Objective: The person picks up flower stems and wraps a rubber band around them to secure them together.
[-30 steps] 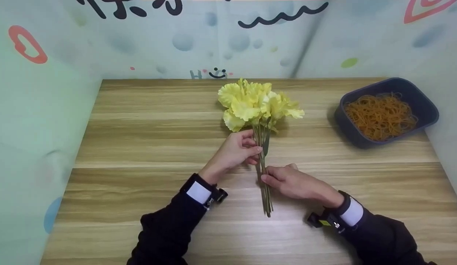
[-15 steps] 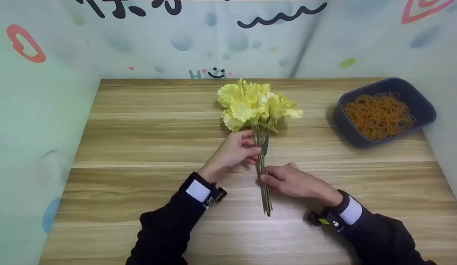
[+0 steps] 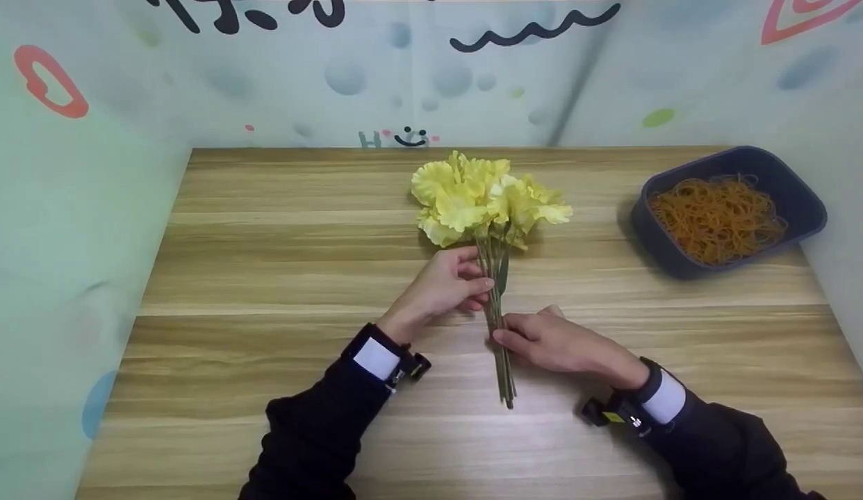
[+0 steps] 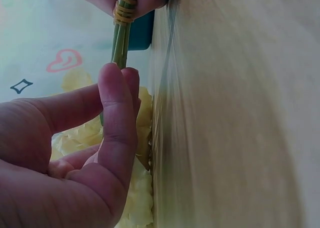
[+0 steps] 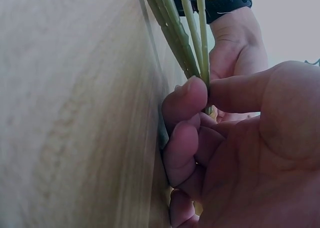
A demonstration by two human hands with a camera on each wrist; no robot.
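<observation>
A bunch of yellow flowers [image 3: 463, 198] lies over the table, blossoms pointing to the back wall and stem ends toward me. Just below the blossoms, my left hand [image 3: 442, 281] pinches the green stems between thumb and fingers. Lower down, my right hand [image 3: 563, 342] grips the same stems from the right. In the left wrist view, a tan rubber band [image 4: 124, 12] is wound several times round the stems, close to the right hand's fingers. The loose stem ends [image 5: 175, 33] fan out past the right thumb in the right wrist view.
At the back right of the wooden table [image 3: 265, 264] stands a dark blue bin [image 3: 671, 253] holding a heap of orange-tan rubber bands [image 3: 720, 219]. Printed cloth walls [image 3: 278, 83] rise behind the table and along its sides.
</observation>
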